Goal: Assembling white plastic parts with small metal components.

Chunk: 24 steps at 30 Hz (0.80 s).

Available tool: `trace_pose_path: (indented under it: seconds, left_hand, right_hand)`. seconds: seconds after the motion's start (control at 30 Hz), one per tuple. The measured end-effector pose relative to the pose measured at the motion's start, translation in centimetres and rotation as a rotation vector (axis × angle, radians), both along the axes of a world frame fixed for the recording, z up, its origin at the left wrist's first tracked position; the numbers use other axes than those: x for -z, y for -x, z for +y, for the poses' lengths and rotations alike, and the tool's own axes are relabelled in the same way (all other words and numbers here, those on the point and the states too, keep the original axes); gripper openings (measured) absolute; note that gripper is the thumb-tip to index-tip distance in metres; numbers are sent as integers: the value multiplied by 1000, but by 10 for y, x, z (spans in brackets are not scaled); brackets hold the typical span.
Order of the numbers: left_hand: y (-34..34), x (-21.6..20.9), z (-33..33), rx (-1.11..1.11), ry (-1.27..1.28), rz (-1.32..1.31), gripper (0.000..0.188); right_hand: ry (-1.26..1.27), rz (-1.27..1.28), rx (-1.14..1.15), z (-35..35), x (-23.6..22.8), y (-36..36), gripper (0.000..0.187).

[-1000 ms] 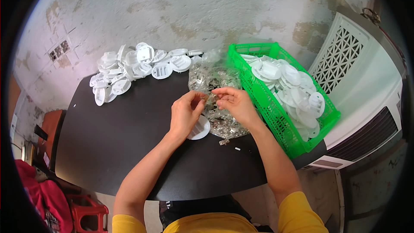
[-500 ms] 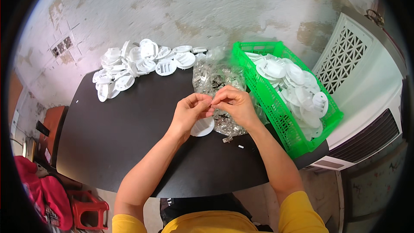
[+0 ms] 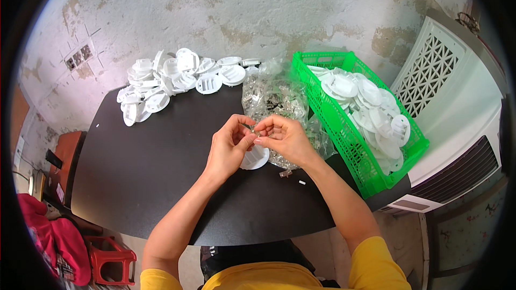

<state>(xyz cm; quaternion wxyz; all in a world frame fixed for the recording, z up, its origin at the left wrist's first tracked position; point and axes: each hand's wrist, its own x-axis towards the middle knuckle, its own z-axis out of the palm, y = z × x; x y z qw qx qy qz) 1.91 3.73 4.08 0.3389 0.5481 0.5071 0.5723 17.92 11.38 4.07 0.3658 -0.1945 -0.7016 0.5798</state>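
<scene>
My left hand [image 3: 228, 145] and my right hand [image 3: 286, 138] meet fingertip to fingertip above the dark table. Pinched between them is a small shiny metal piece [image 3: 255, 132], mostly covered by the fingers, so its exact shape cannot be made out. Under the hands lies a round white plastic disc [image 3: 255, 161], partly hidden by my left hand. Just beyond my right hand, a clear plastic bag [image 3: 274, 94] full of small metal parts sits open. One loose metal part [image 3: 285, 173] rests by the bag's near edge.
Several white slotted discs [image 3: 185, 62] are heaped at the table's back left. A green plastic crate [image 3: 344, 145] of similar discs stands to the right, beside a white air cooler [image 3: 424, 129]. A tiny white piece [image 3: 302, 182] lies on the black table [image 3: 161, 182]; a red stool [image 3: 113, 258] stands lower left.
Both hands have shifted slightly left and toward me, and their fingers have turned, bringing the small metal piece into partial view. The disc, bag and crate stay where they were.
</scene>
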Motion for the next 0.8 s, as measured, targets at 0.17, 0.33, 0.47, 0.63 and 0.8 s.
trace_pose_path:
  seconds: [0.17, 0.33, 0.47, 0.63, 0.8]
  left_hand:
    - [2, -8, -11, -32, -2, 245, 22]
    - [36, -1, -16, -186, -29, 469, 37]
    - [35, 4, -26, -103, 372, 37, 47]
    - [29, 16, -27, 3, 373, -34, 46]
    - [30, 14, -26, 65, 385, -159, 44]
  right_hand:
    - [102, -64, -51, -2, -3, 0, 22]
    - [68, -55, -26, 1, 1, -1, 21]
    - [-23, -87, 57, 5, 7, -1, 21]
    - [-106, -108, 74, -4, 6, 8, 17]
    - [-270, -145, 108, -7, 4, 4, 16]
